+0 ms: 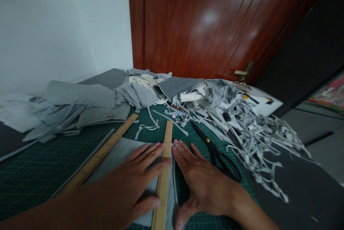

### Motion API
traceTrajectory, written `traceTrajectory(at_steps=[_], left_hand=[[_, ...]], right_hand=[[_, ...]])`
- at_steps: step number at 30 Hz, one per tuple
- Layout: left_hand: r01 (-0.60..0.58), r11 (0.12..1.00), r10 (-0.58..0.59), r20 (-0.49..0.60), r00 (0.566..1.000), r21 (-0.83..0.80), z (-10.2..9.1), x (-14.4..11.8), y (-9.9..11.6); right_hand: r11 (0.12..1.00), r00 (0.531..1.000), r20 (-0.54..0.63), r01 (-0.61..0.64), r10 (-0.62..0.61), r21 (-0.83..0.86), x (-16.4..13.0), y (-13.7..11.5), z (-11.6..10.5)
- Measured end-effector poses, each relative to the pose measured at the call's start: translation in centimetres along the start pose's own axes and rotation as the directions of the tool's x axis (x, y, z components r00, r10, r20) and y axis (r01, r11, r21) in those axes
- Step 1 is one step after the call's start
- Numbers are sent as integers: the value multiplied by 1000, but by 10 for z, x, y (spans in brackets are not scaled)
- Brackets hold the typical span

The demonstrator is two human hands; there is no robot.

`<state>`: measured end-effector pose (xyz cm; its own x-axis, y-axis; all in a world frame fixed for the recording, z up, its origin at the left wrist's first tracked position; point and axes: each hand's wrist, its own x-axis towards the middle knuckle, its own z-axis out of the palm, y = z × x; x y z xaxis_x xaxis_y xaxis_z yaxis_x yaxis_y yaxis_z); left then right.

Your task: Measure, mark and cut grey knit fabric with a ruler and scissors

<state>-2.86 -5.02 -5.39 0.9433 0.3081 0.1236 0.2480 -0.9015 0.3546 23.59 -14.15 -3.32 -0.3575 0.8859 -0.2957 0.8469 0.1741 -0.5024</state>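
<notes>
A piece of grey fabric lies flat on a green cutting mat. Along its right side runs a wooden ruler, and a second wooden ruler lies slanted over its left edge. My left hand rests flat on the fabric, fingers stretched out, with some fingertips on the right-hand ruler. Just right of that ruler, my right hand lies with fingers extended at the fabric's right edge. Black scissors lie on the mat to the right of my right hand.
Folded grey fabric is heaped at the left. More grey and white cloth is piled at the back. Tangled fabric strips spread along the right, over the dark table. A brown door stands behind.
</notes>
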Motion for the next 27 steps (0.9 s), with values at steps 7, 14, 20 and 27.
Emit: traceTrajectory(at_steps=[7,14,20,27], left_hand=[[26,1000,-26,38,999,-8,0,5,7],[26,1000,-25,93,995,0,-6,13,8],[42,997,-36,96,995,-64,-9,23,2],[39,992,-28,92,995,-118,-20,46,4]], right_hand=[[1000,1000,-11,13,-13,-11,1,-1,0],[999,999,-19,29,-29,-14,2,3,2],[1000,1000,-18,23,-23,-14,2,2,2],[1000,1000,-13,23,-23,-2,2,3,1]])
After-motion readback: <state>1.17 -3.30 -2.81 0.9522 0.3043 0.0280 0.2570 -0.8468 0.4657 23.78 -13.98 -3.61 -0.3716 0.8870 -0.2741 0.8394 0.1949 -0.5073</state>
